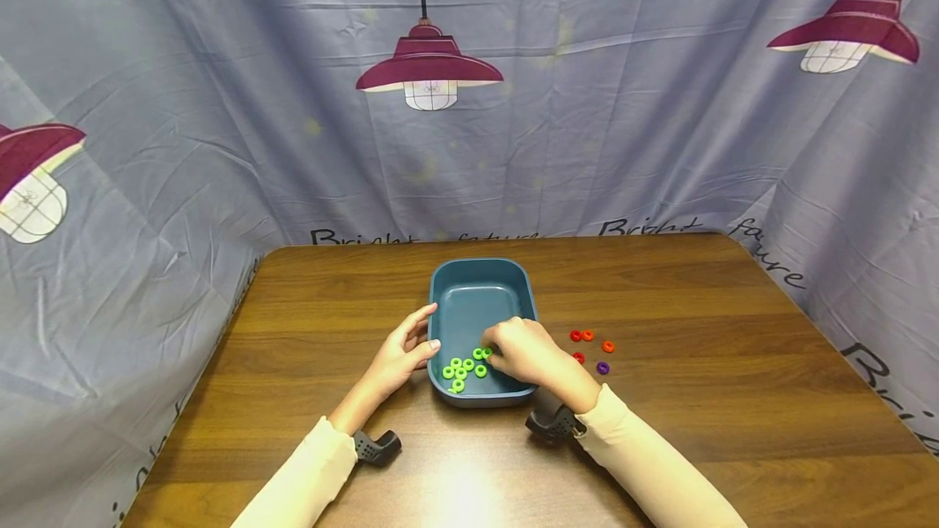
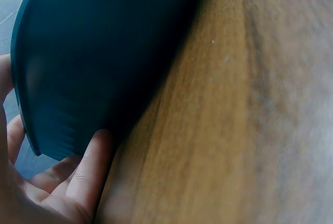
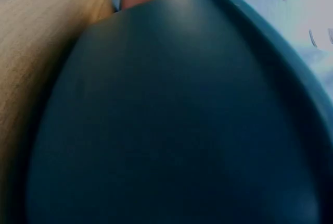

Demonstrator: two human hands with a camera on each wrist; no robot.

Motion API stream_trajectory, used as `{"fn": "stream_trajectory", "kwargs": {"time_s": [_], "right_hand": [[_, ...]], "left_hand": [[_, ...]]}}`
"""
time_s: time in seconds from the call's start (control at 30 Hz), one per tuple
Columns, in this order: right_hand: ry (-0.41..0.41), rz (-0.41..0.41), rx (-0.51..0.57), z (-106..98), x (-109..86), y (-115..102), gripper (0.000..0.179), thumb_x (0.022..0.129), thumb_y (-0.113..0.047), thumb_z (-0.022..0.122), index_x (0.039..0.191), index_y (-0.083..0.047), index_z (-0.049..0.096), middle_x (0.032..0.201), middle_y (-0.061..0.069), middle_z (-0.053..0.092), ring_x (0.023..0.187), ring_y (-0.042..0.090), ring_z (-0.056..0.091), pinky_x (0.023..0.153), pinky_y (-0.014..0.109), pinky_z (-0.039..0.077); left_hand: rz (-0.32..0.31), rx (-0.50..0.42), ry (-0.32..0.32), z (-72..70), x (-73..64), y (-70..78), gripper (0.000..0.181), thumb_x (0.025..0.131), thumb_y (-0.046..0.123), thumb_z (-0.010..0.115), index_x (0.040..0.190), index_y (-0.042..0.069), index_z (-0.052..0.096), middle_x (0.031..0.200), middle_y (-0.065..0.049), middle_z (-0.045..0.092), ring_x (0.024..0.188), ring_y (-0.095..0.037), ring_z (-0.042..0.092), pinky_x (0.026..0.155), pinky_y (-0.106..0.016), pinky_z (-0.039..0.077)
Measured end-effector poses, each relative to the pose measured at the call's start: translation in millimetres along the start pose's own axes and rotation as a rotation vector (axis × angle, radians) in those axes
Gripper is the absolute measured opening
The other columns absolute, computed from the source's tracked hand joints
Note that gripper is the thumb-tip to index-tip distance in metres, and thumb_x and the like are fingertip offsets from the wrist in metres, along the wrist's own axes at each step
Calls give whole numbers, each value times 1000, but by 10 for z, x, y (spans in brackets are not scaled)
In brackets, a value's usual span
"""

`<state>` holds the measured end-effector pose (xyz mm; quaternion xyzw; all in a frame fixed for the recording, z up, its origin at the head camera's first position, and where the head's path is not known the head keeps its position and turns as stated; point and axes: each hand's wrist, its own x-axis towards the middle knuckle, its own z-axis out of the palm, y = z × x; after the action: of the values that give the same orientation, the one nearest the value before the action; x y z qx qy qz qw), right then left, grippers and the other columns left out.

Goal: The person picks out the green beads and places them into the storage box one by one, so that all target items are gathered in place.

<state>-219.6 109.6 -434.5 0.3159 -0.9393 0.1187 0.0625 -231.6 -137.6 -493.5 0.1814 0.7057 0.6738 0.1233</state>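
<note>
A dark teal plastic bin (image 1: 477,308) sits on the table, with several small green rings (image 1: 460,373) loose on its floor at the near end. My left hand (image 1: 399,355) holds the bin's left side, thumb over the rim and fingers along the outer wall. In the left wrist view the fingers (image 2: 93,161) touch that wall. Reaching in over the right rim, my right hand (image 1: 524,349) has its fingers curled down around a green ring (image 1: 487,354); its fingertips are partly hidden. The right wrist view is mostly filled by the bin's outer wall (image 3: 171,104).
Right of the bin, several red and orange rings (image 1: 608,346) and one purple ring (image 1: 603,367) lie on the wooden table (image 1: 330,292). A grey curtain (image 1: 293,104) printed with lamps hangs behind the table and along its sides.
</note>
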Motion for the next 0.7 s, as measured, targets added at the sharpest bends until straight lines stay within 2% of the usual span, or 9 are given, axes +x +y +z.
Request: {"fn": "stream_trajectory", "kwargs": {"time_s": [0.13, 0.2, 0.4, 0.7], "right_hand": [[-2, -10, -53, 27, -2, -6, 42, 74, -7, 77, 56, -21, 41, 60, -11, 29, 56, 7, 27, 50, 24, 19], [-6, -9, -69, 36, -6, -7, 47, 73, -7, 77, 57, -22, 36, 60, -11, 24, 56, 7, 24, 50, 23, 16], [-4, -16, -90, 47, -15, -12, 48, 72, -7, 77, 56, -22, 35, 60, -11, 22, 57, 7, 23, 50, 23, 14], [-2, -23, -101, 64, -13, 6, 49, 73, -9, 78, 56, -24, 35, 60, -12, 21, 57, 7, 24, 51, 24, 16]], "left_hand": [[0, 6, 1, -2, -2, 1, 68, 99, 7, 57, 160, 6, 27, 153, -34, 40, 134, -44, 52, 91, -36, 59], [4, 3, 1, -3, 2, -2, 68, 99, 7, 57, 160, 6, 27, 153, -34, 40, 134, -45, 51, 91, -38, 59], [15, -5, -7, -7, -2, -1, 67, 99, 8, 57, 159, 6, 28, 153, -36, 39, 135, -49, 50, 93, -42, 59], [10, 9, 5, 2, -13, 1, 67, 99, 8, 57, 159, 8, 29, 154, -34, 40, 134, -47, 51, 91, -38, 59]]}}
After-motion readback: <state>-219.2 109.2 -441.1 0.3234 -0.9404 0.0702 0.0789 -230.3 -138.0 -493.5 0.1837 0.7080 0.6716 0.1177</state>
